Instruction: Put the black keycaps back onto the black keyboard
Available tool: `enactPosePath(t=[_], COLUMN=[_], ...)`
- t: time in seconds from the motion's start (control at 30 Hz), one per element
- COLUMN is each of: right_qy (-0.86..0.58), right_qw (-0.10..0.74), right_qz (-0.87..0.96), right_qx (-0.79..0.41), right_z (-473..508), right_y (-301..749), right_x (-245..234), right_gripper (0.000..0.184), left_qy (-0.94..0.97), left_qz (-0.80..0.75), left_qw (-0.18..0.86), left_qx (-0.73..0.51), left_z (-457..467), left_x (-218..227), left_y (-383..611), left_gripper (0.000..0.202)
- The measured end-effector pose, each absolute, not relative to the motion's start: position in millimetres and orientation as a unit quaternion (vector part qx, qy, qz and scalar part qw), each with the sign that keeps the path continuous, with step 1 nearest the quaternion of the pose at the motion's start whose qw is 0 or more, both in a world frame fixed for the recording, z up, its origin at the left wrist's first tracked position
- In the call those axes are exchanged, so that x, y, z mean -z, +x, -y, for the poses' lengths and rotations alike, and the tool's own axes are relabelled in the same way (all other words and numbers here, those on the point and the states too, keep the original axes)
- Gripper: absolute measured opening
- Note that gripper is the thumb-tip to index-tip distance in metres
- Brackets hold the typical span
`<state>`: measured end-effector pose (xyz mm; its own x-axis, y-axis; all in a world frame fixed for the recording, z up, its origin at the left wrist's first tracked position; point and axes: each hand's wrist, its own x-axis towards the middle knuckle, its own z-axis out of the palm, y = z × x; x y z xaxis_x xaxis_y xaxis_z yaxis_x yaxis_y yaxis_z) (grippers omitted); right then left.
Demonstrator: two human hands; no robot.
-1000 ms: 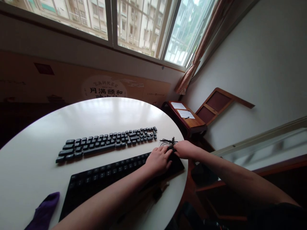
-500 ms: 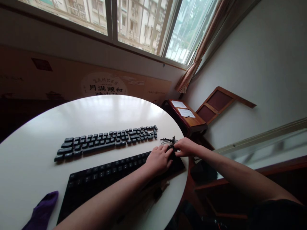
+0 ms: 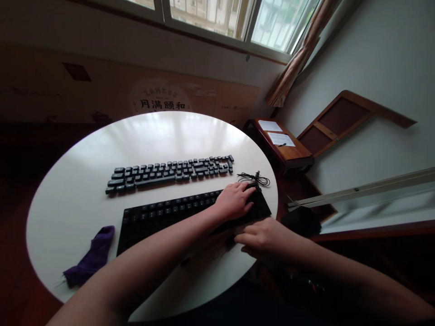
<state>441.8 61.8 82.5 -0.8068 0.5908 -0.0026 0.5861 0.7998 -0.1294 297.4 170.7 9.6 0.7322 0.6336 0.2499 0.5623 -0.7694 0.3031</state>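
A black keyboard (image 3: 163, 215) lies on the white round table, with a row of keys along its far edge and much of its surface lost in shadow or behind my left arm. My left hand (image 3: 235, 200) rests on the keyboard's right part, fingers spread over the far right corner. Just off the keyboard's near edge, my right hand (image 3: 260, 235) has its fingers drawn together at a small dark object (image 3: 231, 241) low over the table. Its kind is too dark to make out. Loose black keycaps (image 3: 170, 174) stand in keyboard-like rows beyond the keyboard.
A bundled black cable (image 3: 254, 178) lies by the keyboard's far right corner. On the left of the white table (image 3: 68, 194) is a purple sock-like cloth (image 3: 93, 258). A wooden desk (image 3: 288, 151) with papers and a pen stands beyond the table's right side.
My right hand has left the keyboard's far right corner and come nearer to me, down to the small dark object. My left hand stays on the keyboard. The camera view has tilted downward.
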Motion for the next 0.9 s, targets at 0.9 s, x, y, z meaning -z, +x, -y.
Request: enactPosePath(t=[0.9], right_qy=[-0.272], right_qw=[-0.117], right_qz=[0.950], right_qx=[-0.099], right_z=[-76], right_y=[424], right_x=[-76], right_gripper=[0.006], left_qy=[0.925], left_qz=[-0.336], left_qw=[0.098], left_qx=[-0.145], left_z=[-174], left_x=[-18], left_y=[298], left_gripper=[0.057])
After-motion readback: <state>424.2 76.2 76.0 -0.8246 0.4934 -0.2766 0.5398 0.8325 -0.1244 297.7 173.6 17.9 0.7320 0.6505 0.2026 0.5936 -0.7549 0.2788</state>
